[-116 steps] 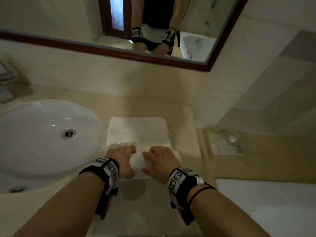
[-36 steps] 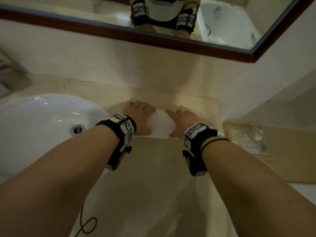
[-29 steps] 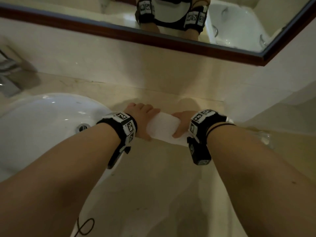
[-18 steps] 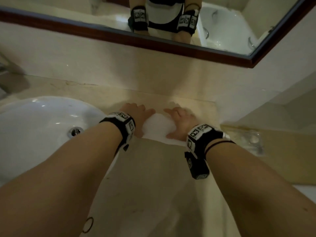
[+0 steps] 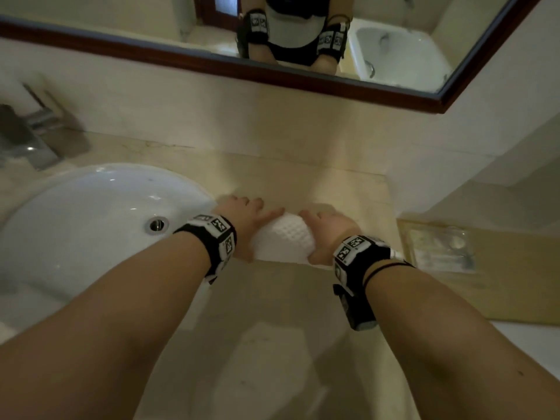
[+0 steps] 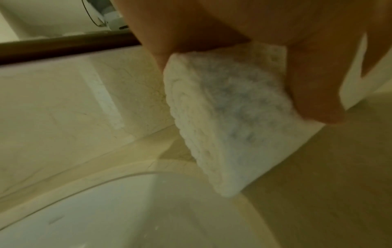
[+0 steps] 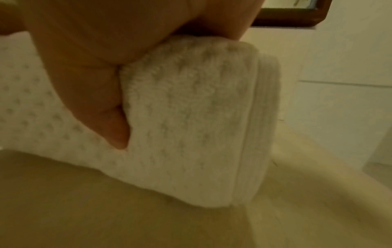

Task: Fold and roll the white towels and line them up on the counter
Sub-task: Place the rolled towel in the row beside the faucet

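Item: rolled white towel (image 5: 283,242) on my beige counter (image 5: 272,313), just right of the sink (image 5: 91,213) | left hand (image 5: 242,218) grips its left end, thumb underneath | right hand (image 5: 328,230) grips its right end | mirror (image 5: 394,40) on far wall

waffle-textured cloth towel (image 5: 283,242), glossy white ceramic sink (image 5: 91,213), polished beige stone counter (image 5: 303,180), dark wood mirror frame (image 5: 272,77).
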### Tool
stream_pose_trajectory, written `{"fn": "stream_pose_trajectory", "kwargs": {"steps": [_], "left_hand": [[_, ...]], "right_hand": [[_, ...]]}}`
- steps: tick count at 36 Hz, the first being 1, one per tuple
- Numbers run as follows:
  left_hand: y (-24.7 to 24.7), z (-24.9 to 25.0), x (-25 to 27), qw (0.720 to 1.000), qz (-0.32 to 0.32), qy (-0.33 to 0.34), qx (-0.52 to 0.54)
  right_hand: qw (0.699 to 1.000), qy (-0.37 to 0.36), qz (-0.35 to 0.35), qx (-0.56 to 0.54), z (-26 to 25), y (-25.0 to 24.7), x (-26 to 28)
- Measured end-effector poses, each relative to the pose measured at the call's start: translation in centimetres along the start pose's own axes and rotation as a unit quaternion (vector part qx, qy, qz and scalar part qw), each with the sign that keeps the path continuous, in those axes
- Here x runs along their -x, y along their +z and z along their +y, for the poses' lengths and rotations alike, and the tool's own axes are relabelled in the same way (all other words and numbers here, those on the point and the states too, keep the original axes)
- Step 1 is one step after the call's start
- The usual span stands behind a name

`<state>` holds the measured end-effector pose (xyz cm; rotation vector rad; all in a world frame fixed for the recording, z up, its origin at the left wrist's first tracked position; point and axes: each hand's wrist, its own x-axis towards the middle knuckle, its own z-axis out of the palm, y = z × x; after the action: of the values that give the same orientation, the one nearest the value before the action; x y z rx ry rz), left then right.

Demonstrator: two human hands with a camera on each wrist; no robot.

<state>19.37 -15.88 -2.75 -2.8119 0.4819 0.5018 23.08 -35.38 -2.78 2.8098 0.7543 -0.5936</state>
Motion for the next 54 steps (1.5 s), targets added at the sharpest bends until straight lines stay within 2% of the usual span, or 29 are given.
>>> {"fn": "stream_pose_trajectory", "kwargs": {"steps": [3,6,13,22,26,32,44,54], "left_hand": [[0.3,0.7,2.5,1.000,0.008,-0.028,0.007],[0.0,1.4,5.4,0.996,0.053,-0.065,0.029],[-3.6,2.0,15.1,0.981,0.119,-0.150,0.028],[-5.3,2.3,28.8,0.958,0.133,-0.254,-0.012],[-5.3,1.5,33.9,0.947,0.136,-0.291,-0.024],[-4.2,-1.3,40.9,0.930,0.148,-0.335,-0.025],[0.8,-12.4,51.7,0.933,0.110,-0.339,-0.047],[3.7,-20.1,53.5,0.944,0.102,-0.312,-0.033]], "right_hand": [[1.000,-0.019,0.021,0.011,-1.0,-0.9,1.8],[0.997,-0.039,0.061,0.017,-1.9,-1.9,3.6],[0.983,-0.096,0.151,0.032,-6.1,-5.8,10.0],[0.955,-0.169,0.237,0.055,-14.4,-9.3,17.6],[0.950,-0.199,0.232,0.058,-18.6,-11.0,19.6],[0.933,-0.234,0.263,0.072,-25.7,-12.9,21.3],[0.923,-0.243,0.289,0.076,-41.7,-14.9,21.1],[0.949,-0.204,0.227,0.077,-48.7,-16.4,17.3]]}}
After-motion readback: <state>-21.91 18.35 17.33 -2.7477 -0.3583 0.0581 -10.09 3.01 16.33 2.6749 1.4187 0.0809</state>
